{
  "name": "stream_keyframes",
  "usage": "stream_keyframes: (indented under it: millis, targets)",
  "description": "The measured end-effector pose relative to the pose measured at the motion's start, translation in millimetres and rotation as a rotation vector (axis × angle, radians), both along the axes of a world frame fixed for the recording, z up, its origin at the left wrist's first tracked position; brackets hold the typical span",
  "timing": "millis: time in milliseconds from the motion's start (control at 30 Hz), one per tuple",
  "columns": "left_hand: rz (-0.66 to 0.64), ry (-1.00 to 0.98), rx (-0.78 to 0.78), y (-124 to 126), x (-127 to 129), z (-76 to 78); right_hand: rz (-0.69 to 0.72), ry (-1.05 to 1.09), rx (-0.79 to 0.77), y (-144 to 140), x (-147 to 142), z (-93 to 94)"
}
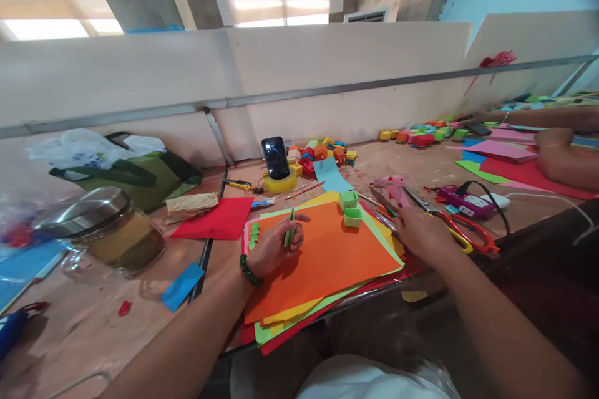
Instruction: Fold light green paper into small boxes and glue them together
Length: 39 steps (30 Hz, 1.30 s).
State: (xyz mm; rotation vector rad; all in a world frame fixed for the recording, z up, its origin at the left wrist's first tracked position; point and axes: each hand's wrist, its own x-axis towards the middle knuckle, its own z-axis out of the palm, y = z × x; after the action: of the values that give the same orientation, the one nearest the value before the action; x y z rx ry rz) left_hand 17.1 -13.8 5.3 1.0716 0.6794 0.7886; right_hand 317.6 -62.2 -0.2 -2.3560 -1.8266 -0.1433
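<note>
Green paper (290, 232) | stood upright over the orange sheet (327, 262), in the left hand (275, 243) | left grip was pinched closed on it; right hand (416, 234) was near the glue gun (393, 183), its hold unclear | looked light, easily creased; edges seemed safest

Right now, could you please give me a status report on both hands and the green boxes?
Left hand holding green paper. Right hand near glue gun, grip unclear. Two green boxes on orange sheet. Scissors close beside right hand.
</note>
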Motion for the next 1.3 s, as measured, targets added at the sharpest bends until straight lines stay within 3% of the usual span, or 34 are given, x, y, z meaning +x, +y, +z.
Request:
stream_keyframes:
  millis: [67,167,267,333,633,867,1300]
  targets:
    - [0.031,0.051,0.037,-1.3,1.6,1.9,-0.034,0.099,0.100,-18.8,-5.5,10.8]
    - [0.066,0.133,0.088,-3.6,3.9,4.4,0.224,0.354,0.246,-50.3,-34.9,33.8]
    - [0.076,0.204,0.130,-4.6,4.5,3.1,0.513,0.543,0.153,-65.0,-70.3,45.7]
    - [0.075,0.240,0.180,-5.0,4.1,2.0,0.574,0.597,0.092,-63.2,-85.8,43.9]
    - [0.065,0.339,0.313,-10.3,5.9,10.1,0.601,0.737,-0.043,-46.4,-98.9,24.3]
    - [0.068,0.327,0.328,-11.1,5.5,9.6,0.603,0.530,0.132,-42.9,-101.7,20.2]
    - [0.055,0.408,0.270,-13.8,7.4,15.5,0.532,0.336,0.146,-37.4,-104.6,9.2]
